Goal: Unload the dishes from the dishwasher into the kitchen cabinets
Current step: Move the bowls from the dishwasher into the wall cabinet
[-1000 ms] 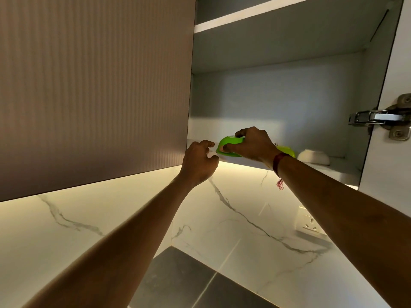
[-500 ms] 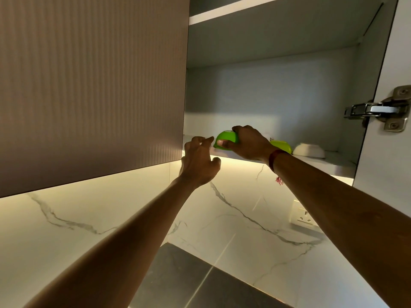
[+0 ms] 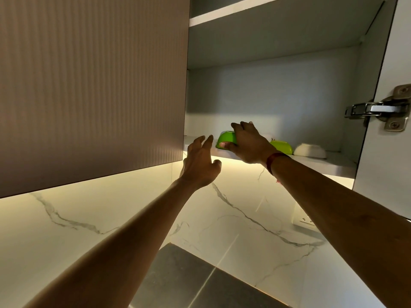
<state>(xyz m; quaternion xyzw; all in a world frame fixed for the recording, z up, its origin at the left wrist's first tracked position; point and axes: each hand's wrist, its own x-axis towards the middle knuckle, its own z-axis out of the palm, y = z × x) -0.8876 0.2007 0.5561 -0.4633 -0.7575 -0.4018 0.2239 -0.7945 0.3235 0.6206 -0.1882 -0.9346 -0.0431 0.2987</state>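
- Fingers (image 3: 240,128) of the right hand (image 3: 250,144) curl over the top of the green bowl (image 3: 226,140), with the thumb pressed against its lower rim, so the bowl is gripped between them.
- The green bowl is at the front edge of the bottom shelf (image 3: 322,162), towards the shelf's left end. Whether it already rests on the shelf cannot be told.
- The left hand (image 3: 200,162) is raised just below and left of the bowl. Its fingers are spread and loosely bent, it holds nothing, and it does not touch the bowl.
- A red thread band (image 3: 274,160) circles the right wrist.
- On the same shelf, behind the right wrist, lies a second green dish (image 3: 281,146). A white bowl (image 3: 310,150) sits just to its right, nearer the shelf's right end.
- An upper shelf (image 3: 233,15) crosses the cabinet interior above.
- The ribbed door (image 3: 89,85) on the left is closed. The open door (image 3: 391,152) on the right carries a metal hinge (image 3: 378,108).
- Below the shelf, a lit marble wall (image 3: 222,218) runs down to a dark counter (image 3: 189,276). A wall socket (image 3: 305,220) is set in it beside the right forearm.
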